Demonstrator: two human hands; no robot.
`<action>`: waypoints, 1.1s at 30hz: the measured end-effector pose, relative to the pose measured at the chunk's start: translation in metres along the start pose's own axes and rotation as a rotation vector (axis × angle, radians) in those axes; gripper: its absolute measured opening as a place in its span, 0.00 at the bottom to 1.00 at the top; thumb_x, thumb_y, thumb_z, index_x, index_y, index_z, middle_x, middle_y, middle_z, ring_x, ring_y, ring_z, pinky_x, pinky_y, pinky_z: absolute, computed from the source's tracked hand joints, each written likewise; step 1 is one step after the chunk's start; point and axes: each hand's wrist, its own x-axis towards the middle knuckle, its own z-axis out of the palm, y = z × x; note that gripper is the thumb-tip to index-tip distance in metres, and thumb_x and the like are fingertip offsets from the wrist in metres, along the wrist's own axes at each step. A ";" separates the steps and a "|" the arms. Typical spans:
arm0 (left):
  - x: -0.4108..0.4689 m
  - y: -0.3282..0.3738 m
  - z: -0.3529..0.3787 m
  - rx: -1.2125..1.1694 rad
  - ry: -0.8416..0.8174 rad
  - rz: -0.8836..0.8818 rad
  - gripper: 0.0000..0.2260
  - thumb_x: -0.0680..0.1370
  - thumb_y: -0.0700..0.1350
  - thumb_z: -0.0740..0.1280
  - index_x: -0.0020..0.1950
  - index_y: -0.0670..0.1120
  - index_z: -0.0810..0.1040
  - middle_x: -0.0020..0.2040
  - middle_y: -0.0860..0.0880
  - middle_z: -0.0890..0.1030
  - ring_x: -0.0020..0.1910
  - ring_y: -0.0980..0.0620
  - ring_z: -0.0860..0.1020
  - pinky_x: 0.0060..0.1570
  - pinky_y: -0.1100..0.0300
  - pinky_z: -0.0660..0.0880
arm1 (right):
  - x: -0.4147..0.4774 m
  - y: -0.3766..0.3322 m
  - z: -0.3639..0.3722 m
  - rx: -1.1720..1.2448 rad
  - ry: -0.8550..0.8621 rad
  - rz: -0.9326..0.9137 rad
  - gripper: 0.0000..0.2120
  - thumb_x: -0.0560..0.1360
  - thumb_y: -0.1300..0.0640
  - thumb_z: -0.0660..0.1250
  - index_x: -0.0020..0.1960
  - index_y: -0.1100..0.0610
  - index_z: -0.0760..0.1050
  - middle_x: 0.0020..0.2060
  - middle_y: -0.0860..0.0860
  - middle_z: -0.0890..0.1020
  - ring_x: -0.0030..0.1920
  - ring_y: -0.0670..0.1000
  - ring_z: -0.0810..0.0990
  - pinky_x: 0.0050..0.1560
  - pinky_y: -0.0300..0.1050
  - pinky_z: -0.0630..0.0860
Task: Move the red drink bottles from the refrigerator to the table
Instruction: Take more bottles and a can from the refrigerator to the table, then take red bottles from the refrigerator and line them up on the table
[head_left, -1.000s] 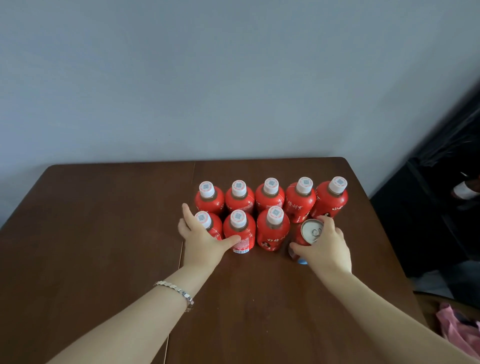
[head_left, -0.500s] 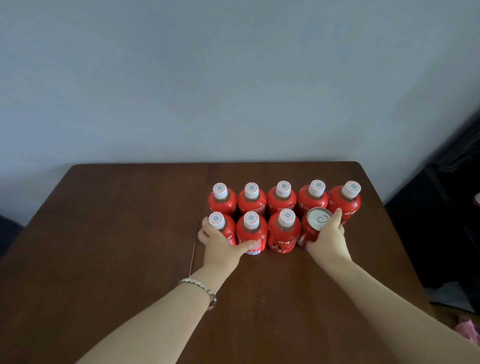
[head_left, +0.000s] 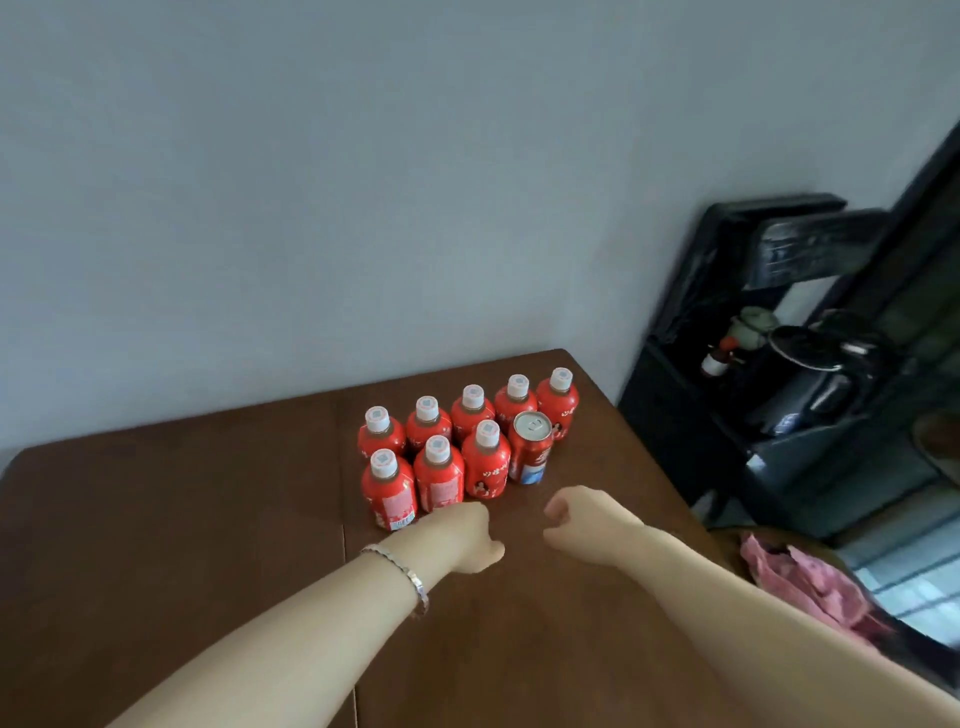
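- My left hand (head_left: 457, 540) is a little below the middle of the frame, over the table (head_left: 156, 519). Its fingers are loosely curled and hold nothing.
- My right hand (head_left: 582, 525) is just right of it, also loosely curled and empty. The two hands are near each other but apart, with bare brown tabletop showing between them.
- A silver bracelet (head_left: 410, 571) sits on my left wrist.
- The red drink bottles (head_left: 439, 475) are on the table, just above my hands in the frame. All are upright with white caps and packed close together.
- The back row of bottles (head_left: 471, 410) has five, running up towards the right, nearest the wall (head_left: 363, 156).
- The front row of bottles (head_left: 387, 488) has three. My left hand is just below and right of its leftmost bottle in the frame, and grips none of them. Whether it brushes that bottle I cannot tell.
- A red can (head_left: 530, 449) with a silver top stands at the right end of the front row, just beside the third bottle.
- At the right of the frame, past the table edge, stands a dark shelf unit (head_left: 691, 415) with blurred things on it.
- A pink cloth (head_left: 810, 577) lies at the lower right.
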 end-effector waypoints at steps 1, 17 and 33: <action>-0.006 0.009 0.001 0.058 0.031 0.047 0.18 0.79 0.51 0.58 0.59 0.38 0.74 0.57 0.41 0.78 0.56 0.42 0.77 0.51 0.53 0.72 | -0.014 0.004 0.001 0.032 0.023 0.024 0.18 0.74 0.53 0.66 0.63 0.54 0.73 0.59 0.50 0.77 0.58 0.50 0.77 0.55 0.42 0.75; -0.202 0.329 0.133 0.438 0.097 0.917 0.12 0.79 0.51 0.60 0.55 0.46 0.77 0.53 0.46 0.79 0.49 0.47 0.77 0.48 0.55 0.73 | -0.381 0.229 0.016 0.234 0.439 0.586 0.16 0.76 0.54 0.65 0.63 0.56 0.74 0.57 0.53 0.79 0.55 0.54 0.78 0.56 0.43 0.74; -0.634 0.603 0.509 0.770 -0.115 1.733 0.14 0.78 0.46 0.59 0.57 0.40 0.78 0.49 0.45 0.80 0.53 0.45 0.78 0.47 0.57 0.72 | -0.954 0.418 0.233 0.492 0.817 1.432 0.14 0.76 0.54 0.62 0.60 0.54 0.76 0.58 0.51 0.79 0.58 0.53 0.77 0.56 0.45 0.75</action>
